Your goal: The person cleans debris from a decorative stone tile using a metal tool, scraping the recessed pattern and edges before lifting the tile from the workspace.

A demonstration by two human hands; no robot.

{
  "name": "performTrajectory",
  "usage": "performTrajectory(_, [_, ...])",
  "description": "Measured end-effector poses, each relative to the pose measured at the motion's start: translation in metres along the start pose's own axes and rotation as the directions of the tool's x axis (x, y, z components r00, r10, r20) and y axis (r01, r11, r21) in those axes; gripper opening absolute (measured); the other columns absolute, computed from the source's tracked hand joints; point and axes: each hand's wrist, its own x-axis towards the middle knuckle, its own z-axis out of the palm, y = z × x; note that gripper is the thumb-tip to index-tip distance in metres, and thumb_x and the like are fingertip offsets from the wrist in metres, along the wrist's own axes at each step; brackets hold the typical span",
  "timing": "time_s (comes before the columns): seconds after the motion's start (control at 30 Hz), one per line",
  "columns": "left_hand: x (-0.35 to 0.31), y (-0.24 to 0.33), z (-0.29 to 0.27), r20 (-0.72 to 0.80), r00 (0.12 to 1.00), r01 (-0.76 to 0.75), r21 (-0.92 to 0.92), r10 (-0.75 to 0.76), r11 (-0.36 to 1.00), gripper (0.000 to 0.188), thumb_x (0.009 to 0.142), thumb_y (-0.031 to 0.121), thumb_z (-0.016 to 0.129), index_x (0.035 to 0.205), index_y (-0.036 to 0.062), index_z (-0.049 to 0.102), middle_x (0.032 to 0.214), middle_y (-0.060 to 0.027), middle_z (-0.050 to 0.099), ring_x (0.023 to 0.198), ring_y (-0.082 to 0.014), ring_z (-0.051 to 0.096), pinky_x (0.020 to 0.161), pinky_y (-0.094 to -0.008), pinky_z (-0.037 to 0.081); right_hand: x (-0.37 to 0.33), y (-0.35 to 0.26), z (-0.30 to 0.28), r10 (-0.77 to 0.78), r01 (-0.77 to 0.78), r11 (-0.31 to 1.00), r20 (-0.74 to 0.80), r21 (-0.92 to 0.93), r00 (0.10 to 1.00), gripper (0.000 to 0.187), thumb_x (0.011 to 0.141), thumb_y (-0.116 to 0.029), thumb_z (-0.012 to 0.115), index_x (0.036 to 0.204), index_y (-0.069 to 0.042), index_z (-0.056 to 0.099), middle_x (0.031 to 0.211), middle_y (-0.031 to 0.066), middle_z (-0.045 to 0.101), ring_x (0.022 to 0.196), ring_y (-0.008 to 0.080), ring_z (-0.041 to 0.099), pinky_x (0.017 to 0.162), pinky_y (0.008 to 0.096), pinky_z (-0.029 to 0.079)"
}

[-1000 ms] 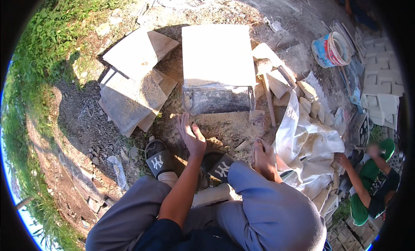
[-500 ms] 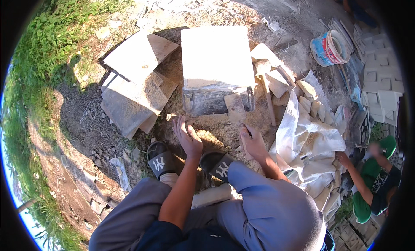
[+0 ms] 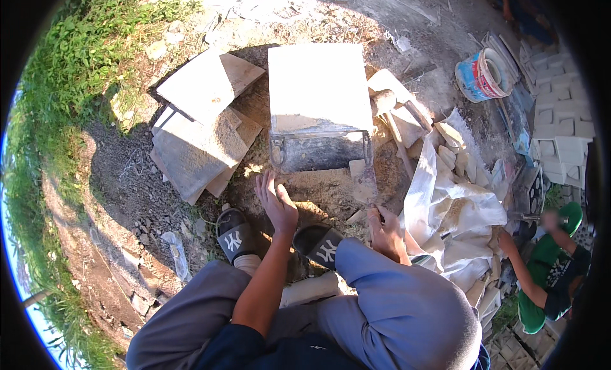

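In front of me lies a bright flat slab [image 3: 318,90], its near part over a dark metal frame [image 3: 318,153] with loops at both sides. My right hand [image 3: 388,235] is closed around the handle end of a trowel [image 3: 363,182]. The trowel's flat blade is coated with pale powder and reaches the frame's near right corner, over sandy soil. My left hand [image 3: 277,204] is open, fingers stretched and thumb apart, holding nothing, just short of the frame's near left corner.
Stacked flat slabs [image 3: 191,150] lie on the left, broken stone pieces [image 3: 407,118] on the right. A crumpled white plastic sheet [image 3: 452,204] spreads beside my right knee. Beyond stands a blue and red bucket [image 3: 480,77]. A person in green [image 3: 544,274] works at far right.
My right hand has drawn back toward me and slightly right, pulling the trowel blade away from the dark frame's front. The left hand has stayed in place.
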Motion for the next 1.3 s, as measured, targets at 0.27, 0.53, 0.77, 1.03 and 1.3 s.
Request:
performTrajectory(0.27, [0.001,-0.007,0.002,-0.001,0.999,0.036,-0.016,-0.036,0.999,0.036,0.103,0.018,0.045,0.134,0.0000,0.053,0.142,-0.0218,0.050,0.141,-0.0445,0.035,0.116,-0.0537,0.027,0.045,-0.016,0.034,-0.297,0.273,0.954,0.289,0.120,0.910,0.039,0.094,-0.026,0.061,0.125,-0.002,0.063,0.099,0.0244,0.069,0.097,0.0377,0.069,0.085,0.0408,0.051])
performTrajectory(0.53, [0.004,-0.003,-0.002,-0.007,1.000,0.027,0.005,-0.027,1.000,0.035,0.101,0.012,0.045,0.133,-0.0005,0.053,0.141,-0.0219,0.051,0.139,-0.0454,0.037,0.116,-0.0534,0.028,0.064,0.069,0.009,-0.072,0.075,0.995,-0.060,0.062,0.996,0.042,0.101,-0.030,0.055,0.130,0.000,0.059,0.101,0.0206,0.069,0.095,0.0322,0.067,0.087,0.0378,0.050])
performTrajectory(0.77, [-0.004,-0.015,0.003,0.008,1.000,-0.002,0.022,0.002,1.000,0.035,0.103,0.014,0.044,0.133,0.0003,0.052,0.140,-0.0221,0.051,0.138,-0.0454,0.037,0.116,-0.0540,0.028,0.018,0.073,0.015,0.075,-0.071,0.997,-0.146,0.036,0.986,0.037,0.097,-0.028,0.059,0.124,-0.002,0.060,0.101,0.0256,0.068,0.097,0.0411,0.066,0.087,0.0429,0.050])
performTrajectory(1.03, [0.000,-0.008,0.000,0.000,1.000,0.027,-0.011,-0.027,1.000,0.036,0.102,0.017,0.046,0.134,0.0012,0.053,0.141,-0.0208,0.051,0.139,-0.0441,0.037,0.115,-0.0538,0.029,-0.002,0.027,0.012,-0.188,0.187,0.982,-0.045,-0.013,0.981,0.032,0.090,-0.022,0.066,0.115,-0.002,0.064,0.100,0.0264,0.068,0.097,0.0444,0.066,0.083,0.0469,0.051])
performTrajectory(1.3, [-0.004,-0.003,0.004,0.028,0.999,0.040,-0.031,-0.039,0.999,0.035,0.102,0.018,0.044,0.132,0.0018,0.056,0.137,-0.0203,0.055,0.135,-0.0427,0.043,0.114,-0.0506,0.031,0.044,-0.021,0.022,-0.278,0.263,0.960,0.224,0.092,0.934,0.028,0.091,-0.022,0.064,0.108,0.001,0.065,0.088,0.0202,0.068,0.080,0.0369,0.068,0.079,0.0421,0.053])
